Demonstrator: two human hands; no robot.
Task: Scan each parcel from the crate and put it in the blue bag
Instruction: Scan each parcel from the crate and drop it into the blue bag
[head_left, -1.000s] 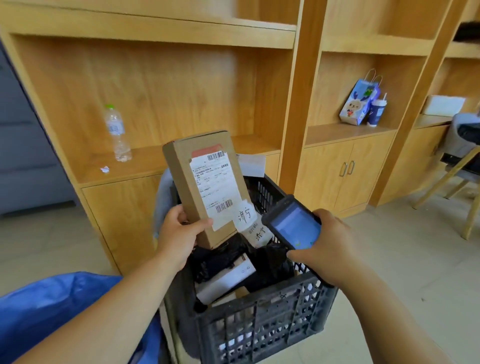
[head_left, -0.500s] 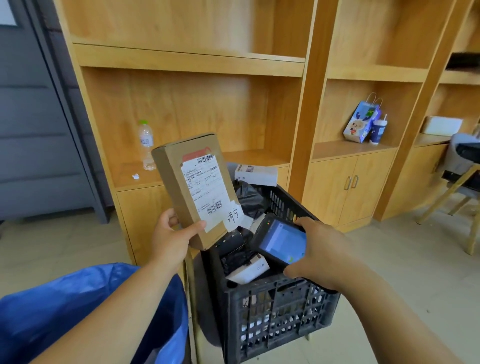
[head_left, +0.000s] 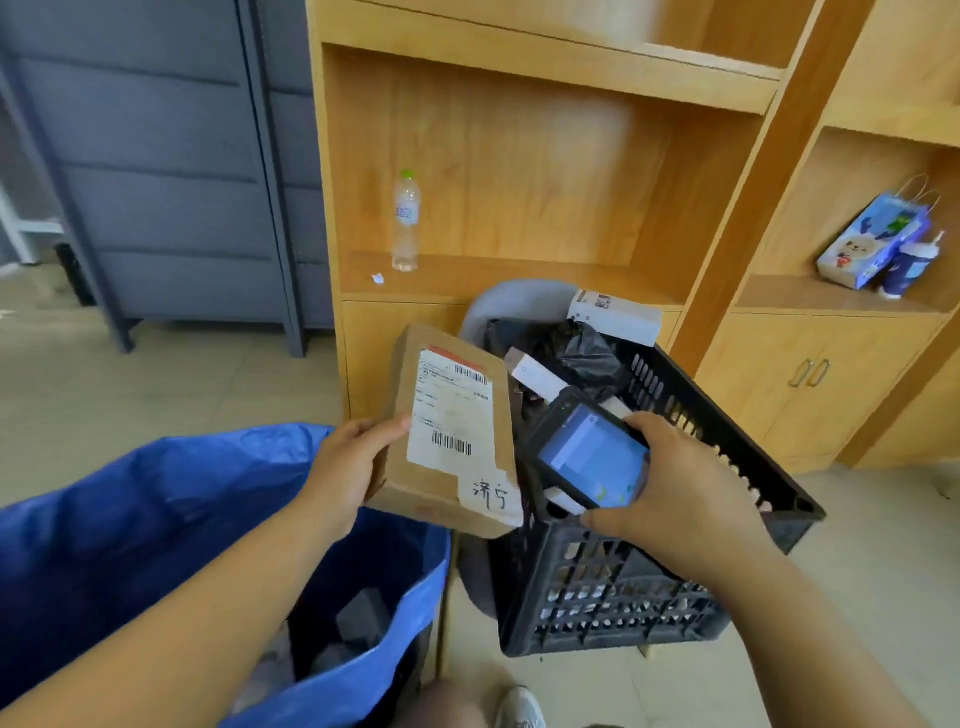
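The left hand (head_left: 345, 470) is clamped on the left edge of a cardboard parcel (head_left: 449, 434), label side up, held above the gap between the blue bag (head_left: 156, 519) and the black crate (head_left: 623, 587). The right hand (head_left: 680, 493) is closed around a handheld scanner (head_left: 587, 452), screen up, just right of the parcel and over the near left part of the crate. The crate holds further parcels. The bag stands open at near left, dark items inside. A water bottle (head_left: 406, 221) stands on the far shelf (head_left: 467, 278)
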